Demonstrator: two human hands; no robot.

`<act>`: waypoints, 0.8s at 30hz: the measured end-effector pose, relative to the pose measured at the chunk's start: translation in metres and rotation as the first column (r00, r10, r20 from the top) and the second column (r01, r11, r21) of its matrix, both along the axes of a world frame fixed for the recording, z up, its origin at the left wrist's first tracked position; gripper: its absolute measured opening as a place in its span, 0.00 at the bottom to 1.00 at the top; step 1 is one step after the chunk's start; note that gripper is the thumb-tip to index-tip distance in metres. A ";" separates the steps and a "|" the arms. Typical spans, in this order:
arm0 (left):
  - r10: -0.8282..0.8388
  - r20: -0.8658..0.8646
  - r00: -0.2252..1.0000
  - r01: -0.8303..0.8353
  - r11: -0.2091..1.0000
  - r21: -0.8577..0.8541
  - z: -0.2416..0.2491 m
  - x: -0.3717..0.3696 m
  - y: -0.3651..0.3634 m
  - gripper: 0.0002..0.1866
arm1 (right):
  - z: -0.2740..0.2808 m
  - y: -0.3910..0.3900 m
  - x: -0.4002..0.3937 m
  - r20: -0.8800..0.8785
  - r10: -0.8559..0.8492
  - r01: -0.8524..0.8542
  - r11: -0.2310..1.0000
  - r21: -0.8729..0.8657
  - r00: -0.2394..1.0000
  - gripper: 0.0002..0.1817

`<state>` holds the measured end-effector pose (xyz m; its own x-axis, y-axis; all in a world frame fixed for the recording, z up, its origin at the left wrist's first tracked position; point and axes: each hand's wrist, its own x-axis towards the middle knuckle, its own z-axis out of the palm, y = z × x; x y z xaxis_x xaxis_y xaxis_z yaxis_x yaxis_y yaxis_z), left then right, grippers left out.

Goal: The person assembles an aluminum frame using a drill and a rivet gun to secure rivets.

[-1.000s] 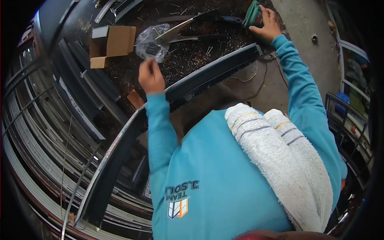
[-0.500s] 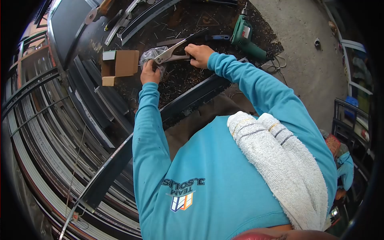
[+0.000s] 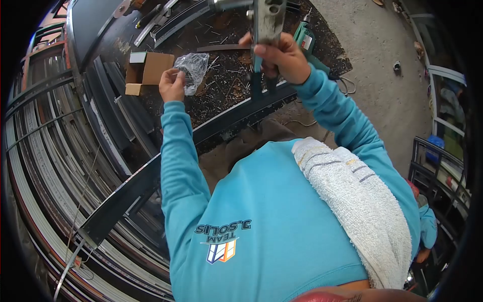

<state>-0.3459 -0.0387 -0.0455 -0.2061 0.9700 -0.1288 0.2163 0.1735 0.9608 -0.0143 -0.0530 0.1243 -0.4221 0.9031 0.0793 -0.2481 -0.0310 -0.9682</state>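
Near the middle of the dark, littered workbench, my left hand [image 3: 172,86] pinches the edge of a clear plastic bag [image 3: 192,71]. An open cardboard box [image 3: 157,69] sits just left of that bag. My right hand [image 3: 285,58] is wrapped round a metal hand tool [image 3: 269,22] with dark handle ends, raised close to the camera at the top. Its upper part runs out of view. Behind my right hand, a green power drill [image 3: 304,38] lies on the bench, partly covered.
Screws and shavings litter the workbench [image 3: 221,90]. A long dark metal profile [image 3: 226,118] runs along its near edge. Racked metal profiles [image 3: 55,166] fill the left side. At the far right a co-worker's blue sleeve [image 3: 427,226] shows.
My right hand has lifted the tool up and to the right, away from the bag, and turned it upright. My left hand has shifted slightly left, and more of the bag shows.
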 end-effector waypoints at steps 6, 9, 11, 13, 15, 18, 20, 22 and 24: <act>-0.160 0.686 0.710 0.177 0.983 0.046 0.118 0.076 -0.057 0.11 | -0.047 -0.049 -0.009 -0.132 0.075 -0.133 0.843 -0.521 0.988 0.21; -0.071 0.692 0.718 0.045 0.997 0.056 0.147 0.101 -0.065 0.07 | -0.052 -0.060 -0.013 -0.162 0.094 -0.173 0.783 -0.597 0.982 0.22; -0.056 0.777 0.627 -0.005 0.997 0.076 0.147 0.096 -0.065 0.05 | -0.054 -0.063 -0.016 -0.196 0.116 -0.214 0.762 -0.611 0.974 0.22; -0.063 0.830 0.555 -0.040 0.994 0.102 0.149 0.094 -0.064 0.04 | -0.055 -0.067 -0.018 -0.223 0.134 -0.246 0.748 -0.616 0.966 0.22; -0.075 0.803 0.592 -0.080 0.985 0.151 0.157 0.099 -0.067 0.04 | -0.055 -0.069 -0.021 -0.240 0.150 -0.269 0.746 -0.609 0.959 0.22; -0.058 0.781 0.622 -0.124 0.977 0.171 0.159 0.107 -0.070 0.04 | -0.056 -0.072 -0.026 -0.268 0.172 -0.303 0.746 -0.593 0.948 0.23; -0.037 0.782 0.623 -0.145 0.976 0.161 0.158 0.108 -0.073 0.03 | -0.055 -0.075 -0.028 -0.280 0.175 -0.314 0.740 -0.595 0.944 0.23; -0.018 0.793 0.609 -0.162 0.976 0.146 0.156 0.109 -0.075 0.03 | -0.056 -0.076 -0.030 -0.287 0.169 -0.316 0.732 -0.604 0.943 0.21; -0.022 0.724 0.689 -0.166 0.968 0.187 0.153 0.110 -0.078 0.04 | -0.057 -0.078 -0.032 -0.293 0.159 -0.314 0.716 -0.623 0.943 0.19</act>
<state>-0.2361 -0.1168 0.1076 -0.2120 0.9758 -0.0533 -0.5572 -0.0759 0.8269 -0.0466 -0.1315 0.0668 -0.6731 0.6337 -0.3814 -0.3319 -0.7196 -0.6099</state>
